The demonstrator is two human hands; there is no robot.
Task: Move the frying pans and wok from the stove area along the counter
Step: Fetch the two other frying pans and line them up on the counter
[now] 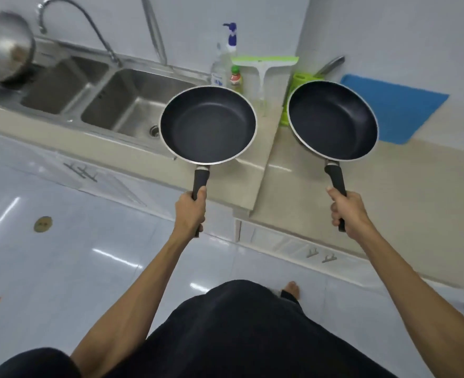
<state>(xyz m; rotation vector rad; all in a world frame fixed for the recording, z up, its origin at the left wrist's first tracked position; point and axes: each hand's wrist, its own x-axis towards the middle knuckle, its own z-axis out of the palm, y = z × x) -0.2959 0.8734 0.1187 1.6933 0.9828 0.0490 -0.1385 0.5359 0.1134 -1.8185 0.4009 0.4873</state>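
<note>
Two hands, each clenched round a black pan handle. Left hand [191,211] wraps the lower part of its handle w/ thumb up along the grip; right hand [346,211] does the same, fingers curled tight, handle end poking out below the fist. Both arms stretched fwd from a dark-clothed torso.

Left frying pan [208,124] is held in the air, roughly level, dark non-stick inside w/ a pale metal rim. It hangs over the front right corner of the double sink [132,105], overlapping the sink's right basin edge and the counter [405,197] lip. Right frying pan [333,120] is the same type, tilted a bit toward the camera, held to the right of the sink, above the beige counter past the step in the countertop. The pans are apart, not touching.

Behind the sink's right end, betw. the two pans: a clear pump bottle [225,61] w/ blue top, a small green-capped bottle [235,79], a green-and-white squeegee [265,65]. A green holder [297,85] sits just behind the right pan. Further right of the sink, a blue mat [394,107] lies on the counter at the wall. At the sink's left end, a steel wok [4,45], blurred, stands above the left basin; can't tell what supports it. Faucet [69,20] arches over the sink's back edge.
</note>
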